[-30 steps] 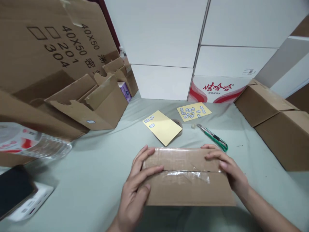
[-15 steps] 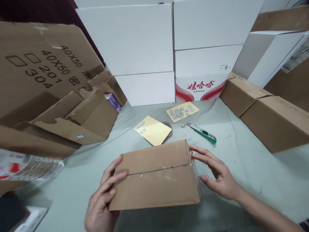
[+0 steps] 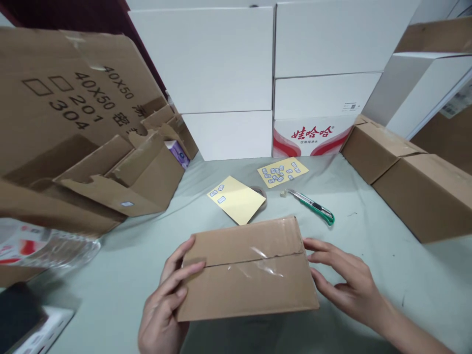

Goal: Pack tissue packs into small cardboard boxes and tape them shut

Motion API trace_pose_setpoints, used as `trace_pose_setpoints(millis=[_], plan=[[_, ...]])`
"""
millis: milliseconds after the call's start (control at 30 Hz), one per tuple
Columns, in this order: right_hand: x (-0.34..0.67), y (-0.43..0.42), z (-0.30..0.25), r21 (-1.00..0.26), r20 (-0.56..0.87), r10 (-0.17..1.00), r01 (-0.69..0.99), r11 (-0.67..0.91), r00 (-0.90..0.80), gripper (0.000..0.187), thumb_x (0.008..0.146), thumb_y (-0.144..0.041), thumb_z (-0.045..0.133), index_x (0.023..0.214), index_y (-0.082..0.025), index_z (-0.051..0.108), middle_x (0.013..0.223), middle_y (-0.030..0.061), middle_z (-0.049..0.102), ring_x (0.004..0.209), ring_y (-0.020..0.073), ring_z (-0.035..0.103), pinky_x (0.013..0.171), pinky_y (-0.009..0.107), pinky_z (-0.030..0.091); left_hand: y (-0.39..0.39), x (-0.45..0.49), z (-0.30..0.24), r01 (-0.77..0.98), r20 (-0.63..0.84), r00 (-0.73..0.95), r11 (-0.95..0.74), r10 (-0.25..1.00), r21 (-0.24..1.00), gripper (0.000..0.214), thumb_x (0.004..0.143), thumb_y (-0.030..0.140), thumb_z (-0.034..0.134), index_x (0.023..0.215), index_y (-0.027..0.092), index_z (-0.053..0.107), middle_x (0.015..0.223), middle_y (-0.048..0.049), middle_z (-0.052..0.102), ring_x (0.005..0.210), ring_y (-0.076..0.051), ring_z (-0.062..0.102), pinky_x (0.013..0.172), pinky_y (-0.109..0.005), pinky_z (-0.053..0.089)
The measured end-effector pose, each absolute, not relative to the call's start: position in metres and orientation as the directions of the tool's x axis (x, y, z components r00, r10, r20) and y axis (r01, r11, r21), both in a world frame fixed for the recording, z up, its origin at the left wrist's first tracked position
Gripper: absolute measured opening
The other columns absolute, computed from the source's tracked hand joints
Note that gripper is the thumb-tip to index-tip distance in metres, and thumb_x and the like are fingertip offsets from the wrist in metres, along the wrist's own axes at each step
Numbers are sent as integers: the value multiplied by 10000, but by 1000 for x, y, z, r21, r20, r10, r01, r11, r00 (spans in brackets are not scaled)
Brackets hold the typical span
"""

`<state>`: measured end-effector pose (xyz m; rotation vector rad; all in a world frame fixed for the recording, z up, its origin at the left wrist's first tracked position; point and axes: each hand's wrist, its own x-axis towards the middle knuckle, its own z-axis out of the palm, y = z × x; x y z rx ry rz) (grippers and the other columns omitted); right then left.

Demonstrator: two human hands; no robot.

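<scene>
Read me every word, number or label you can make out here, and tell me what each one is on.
"40X50", twice, on the cardboard sheet
"201" and "304", on the same sheet
"娃哈哈", in red on the white carton
"饮用纯净水", small, beneath it
Too small to read: the label on the carton above, the side label on the white box, the stickers on the yellow sheet

The flattened cardboard carton [image 3: 70, 98] is printed in black with "40X50", "201" and "304". The white carton [image 3: 311, 135] at the stack's bottom shows red "娃哈哈" lettering.
</scene>
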<state>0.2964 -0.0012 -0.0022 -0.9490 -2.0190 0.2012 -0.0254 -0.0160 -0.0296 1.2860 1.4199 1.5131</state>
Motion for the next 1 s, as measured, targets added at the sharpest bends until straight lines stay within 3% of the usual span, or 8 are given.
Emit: trace_pose_setpoints(millis=[233,533,667,767,867,1000], plan=[[297,-1,3,-447,618,701,574,686,-357,168,901,-105,560,1031,-163,649,1094,143,736,1020,171,712,868,207,578,-17,-23,-29,173,229,-251,-189,940,967,261,796,272,537,892,262,779,1460,20,516,1409,-296,376,1166,-372,284],[285,1,3,-443,646,716,635,633,-263,164,902,-102,532,982,-228,598,942,82,755,884,181,741,743,214,602,-23,-15,-25,251,235,-236,-174,943,952,266,847,323,528,932,286,777,1485,15,479,1407,-322,373,1187,-433,259],[295,2,-3,-522,577,781,626,579,-242,144,892,-116,528,872,-241,595,944,64,707,862,171,709,703,231,575,-23,-11,-21,247,219,-248,-157,944,956,259,830,344,544,908,301,787,1465,7,499,1391,-339,391,1147,-446,329],[315,28,-15,-579,454,873,685,442,-179,150,894,-195,507,762,-230,571,907,62,666,799,165,675,611,233,547,-24,-7,-20,257,221,-237,-159,946,953,264,834,356,540,910,308,789,1463,-1,501,1375,-346,413,1078,-436,414],[323,84,-31,-495,365,930,838,229,-38,183,887,-224,462,727,-210,550,850,75,651,773,183,652,616,257,535,-23,-2,-20,259,238,-222,-178,946,949,269,846,357,532,921,320,788,1465,0,499,1370,-346,426,1034,-426,460],[292,173,-54,-360,332,942,918,165,-39,123,907,-205,524,841,-163,619,1003,99,646,879,203,632,764,329,526,-20,4,-21,246,287,-199,-235,937,940,287,868,336,509,959,325,780,1471,-6,493,1388,-344,410,1102,-472,405]])
